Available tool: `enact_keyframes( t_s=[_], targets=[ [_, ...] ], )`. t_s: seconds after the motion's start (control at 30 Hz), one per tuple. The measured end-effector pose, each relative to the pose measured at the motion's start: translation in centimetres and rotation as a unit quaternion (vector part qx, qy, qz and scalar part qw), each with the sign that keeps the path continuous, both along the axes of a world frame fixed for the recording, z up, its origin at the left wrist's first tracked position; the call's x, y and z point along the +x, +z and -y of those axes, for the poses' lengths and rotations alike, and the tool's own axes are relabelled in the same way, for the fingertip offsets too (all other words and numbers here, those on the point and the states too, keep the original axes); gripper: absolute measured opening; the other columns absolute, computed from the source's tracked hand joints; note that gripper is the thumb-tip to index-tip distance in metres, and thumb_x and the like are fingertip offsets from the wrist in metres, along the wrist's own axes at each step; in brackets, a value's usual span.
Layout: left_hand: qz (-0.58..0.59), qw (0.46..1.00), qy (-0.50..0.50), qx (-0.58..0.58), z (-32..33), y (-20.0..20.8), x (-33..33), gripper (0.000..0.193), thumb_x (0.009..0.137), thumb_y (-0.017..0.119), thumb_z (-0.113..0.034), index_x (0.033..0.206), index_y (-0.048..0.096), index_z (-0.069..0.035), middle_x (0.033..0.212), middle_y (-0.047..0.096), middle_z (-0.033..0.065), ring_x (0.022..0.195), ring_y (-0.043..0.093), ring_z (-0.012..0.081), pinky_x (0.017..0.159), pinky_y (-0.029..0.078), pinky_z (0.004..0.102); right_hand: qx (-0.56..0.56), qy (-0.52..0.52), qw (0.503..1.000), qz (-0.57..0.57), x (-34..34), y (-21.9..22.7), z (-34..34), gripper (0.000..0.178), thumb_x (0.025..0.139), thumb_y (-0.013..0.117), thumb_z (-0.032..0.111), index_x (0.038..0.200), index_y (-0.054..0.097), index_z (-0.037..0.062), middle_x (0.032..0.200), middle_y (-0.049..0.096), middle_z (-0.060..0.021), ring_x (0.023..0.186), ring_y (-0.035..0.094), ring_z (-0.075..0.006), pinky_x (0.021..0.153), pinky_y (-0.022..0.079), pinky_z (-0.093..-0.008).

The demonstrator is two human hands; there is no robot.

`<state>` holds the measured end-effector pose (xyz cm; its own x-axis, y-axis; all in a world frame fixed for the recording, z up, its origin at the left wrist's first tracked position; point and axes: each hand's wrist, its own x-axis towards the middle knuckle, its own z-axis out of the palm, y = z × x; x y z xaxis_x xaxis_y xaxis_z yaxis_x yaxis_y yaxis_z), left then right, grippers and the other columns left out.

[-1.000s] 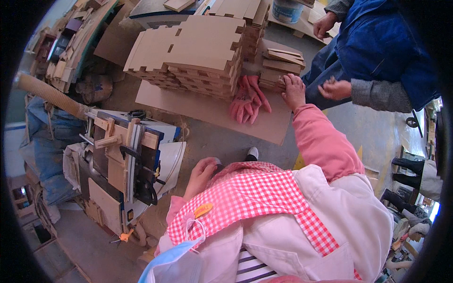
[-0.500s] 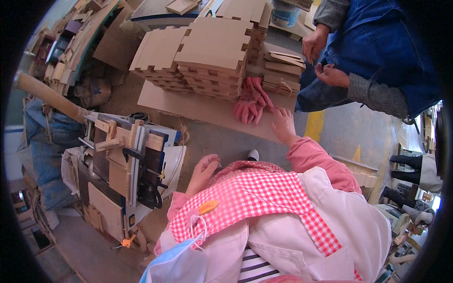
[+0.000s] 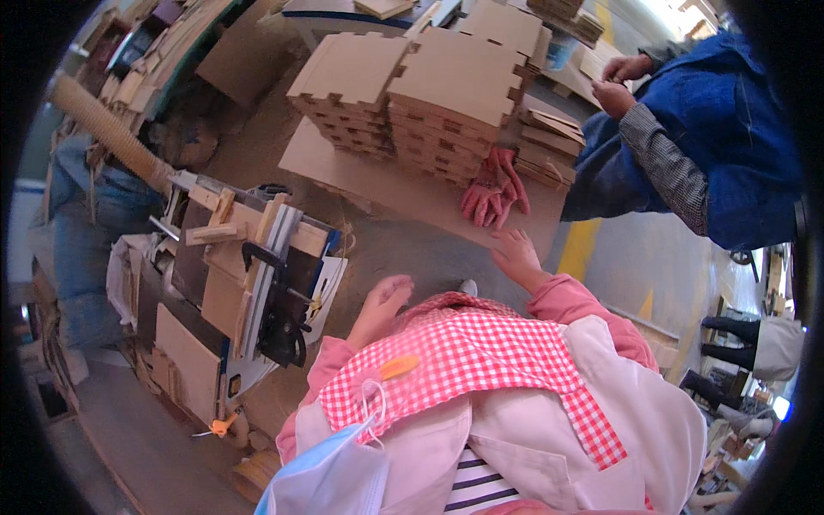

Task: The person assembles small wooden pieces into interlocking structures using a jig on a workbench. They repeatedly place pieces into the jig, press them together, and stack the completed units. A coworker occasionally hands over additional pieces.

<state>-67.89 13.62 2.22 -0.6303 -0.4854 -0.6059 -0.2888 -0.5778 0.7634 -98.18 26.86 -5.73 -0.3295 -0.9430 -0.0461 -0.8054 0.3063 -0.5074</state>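
My right hand (image 3: 518, 258) is open, fingers stretched out at the near edge of a brown board (image 3: 412, 199). Just beyond the fingertips lies a pair of red work gloves (image 3: 495, 190), apart from the hand. My left hand (image 3: 383, 307) hangs in front of the checked apron (image 3: 481, 352), fingers loosely bent, with nothing visible in it. Behind the gloves stand two neat stacks of notched fibreboard panels, the left stack (image 3: 348, 73) and the taller right stack (image 3: 455, 77). A smaller pile of boards (image 3: 549, 142) sits right of the gloves.
On the left stands a woodworking machine (image 3: 257, 266) with a black clamp and wooden fences, fed by a ribbed hose (image 3: 112, 129). A co-worker in blue clothes (image 3: 687, 146) stands at the far right, both hands together. A yellow floor stripe (image 3: 579, 249) runs beside the board.
The view has shifted, so the stacks and machine sit farther right. The co-worker's hands have come together and moved farther away. My right hand stays by the board's edge.
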Motion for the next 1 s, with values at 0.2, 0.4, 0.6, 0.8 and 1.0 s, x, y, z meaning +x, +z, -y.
enact_keyframes(
  t_s=[0.2,0.4,0.6,0.8,1.0],
  targets=[
    [-0.023,0.999,0.004,-0.035,1.7,-1.1,3.2,0.043,0.093,0.057,-0.023,0.128,0.048,0.001,0.121,0.056,0.0137,0.112,0.053,0.0205,0.097,0.041,0.0327,0.006,0.014,0.999,0.043,2.8,1.0,1.2,0.039,0.077,0.062,0.021,0.114,0.058,0.0072,0.114,0.057,-0.0174,0.11,0.05,-0.0377,0.095,0.04,-0.0467],
    [-0.041,0.997,0.047,-0.045,3.3,-0.9,9.3,0.041,0.093,0.057,-0.021,0.126,0.049,0.001,0.118,0.058,0.0118,0.11,0.054,0.0185,0.095,0.041,0.0305,0.008,0.032,0.997,0.063,7.4,1.9,3.6,0.037,0.078,0.063,0.019,0.112,0.058,0.0053,0.111,0.059,-0.0172,0.107,0.053,-0.0362,0.095,0.042,-0.0433],
    [-0.026,0.98,0.096,-0.173,4.6,-1.2,15.7,0.032,0.092,0.057,-0.016,0.118,0.055,0.002,0.107,0.061,0.0074,0.099,0.058,0.0158,0.088,0.046,0.0286,0.027,0.082,0.989,0.118,12.3,2.7,7.5,0.04,0.077,0.064,0.016,0.115,0.057,0.0034,0.111,0.06,-0.0176,0.104,0.057,-0.0341,0.092,0.045,-0.0417],
    [-0.016,0.938,0.27,-0.217,5.0,0.7,21.1,0.025,0.093,0.056,-0.016,0.113,0.058,0.0,0.106,0.064,0.0088,0.097,0.06,0.0134,0.086,0.047,0.0272,0.034,0.212,0.964,0.155,17.4,3.9,13.2,0.039,0.079,0.065,0.01,0.116,0.056,0.0025,0.109,0.061,-0.0161,0.099,0.061,-0.0297,0.085,0.049,-0.0383],
    [0.155,0.836,0.348,-0.395,5.5,0.6,25.3,0.023,0.092,0.055,-0.015,0.107,0.061,0.0,0.1,0.066,0.0113,0.099,0.061,0.0203,0.088,0.046,0.0312,0.082,0.291,0.929,0.214,21.0,6.4,17.0,0.036,0.081,0.064,0.008,0.116,0.057,0.0042,0.105,0.063,-0.0128,0.091,0.063,-0.0242,0.078,0.05,-0.0329]
  ],
)
